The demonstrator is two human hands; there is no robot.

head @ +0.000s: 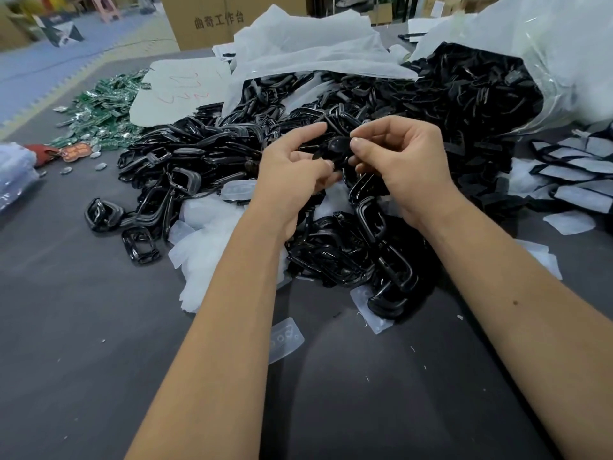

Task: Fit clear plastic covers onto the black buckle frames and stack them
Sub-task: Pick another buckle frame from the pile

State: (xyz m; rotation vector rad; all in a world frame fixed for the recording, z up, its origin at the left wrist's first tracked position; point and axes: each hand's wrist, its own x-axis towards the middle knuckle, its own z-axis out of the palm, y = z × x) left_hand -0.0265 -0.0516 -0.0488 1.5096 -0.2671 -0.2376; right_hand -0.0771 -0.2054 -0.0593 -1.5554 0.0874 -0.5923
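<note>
Head view: both bare forearms reach forward over a dark grey table [83, 343], and the 2 hands meet above a large heap of black buckle frames [205, 151]. The right hand [403, 167] has its thumb and forefinger curled in a pinch on 1 black buckle frame [338, 146], held up just over the heap. The left hand [292, 174] touches the same frame from the other side, its forefinger stretched toward it and the remaining fingers curled beneath; whether a clear cover sits between those fingers cannot be told, since the fingers hide that spot.

Below the hands, more frames [371, 220] lie tumbled down toward the person, some linked in a loose chain. A single clear plastic cover [285, 338] lies flat on the table between the 2 forearms, apart from the heap. Another clear cover [373, 315] lies partly under a black frame at the near end of the chain. White tissue sheets [202, 247] are crumpled beside the left forearm.

At the far right, an opened plastic sack [564, 61] spills more black frames onto the table. A second white wrapping [308, 51] covers the back of the heap. To the left lies a pile of green pieces [106, 107]. A cardboard box [212, 21] with printed characters stands behind the table.
</note>
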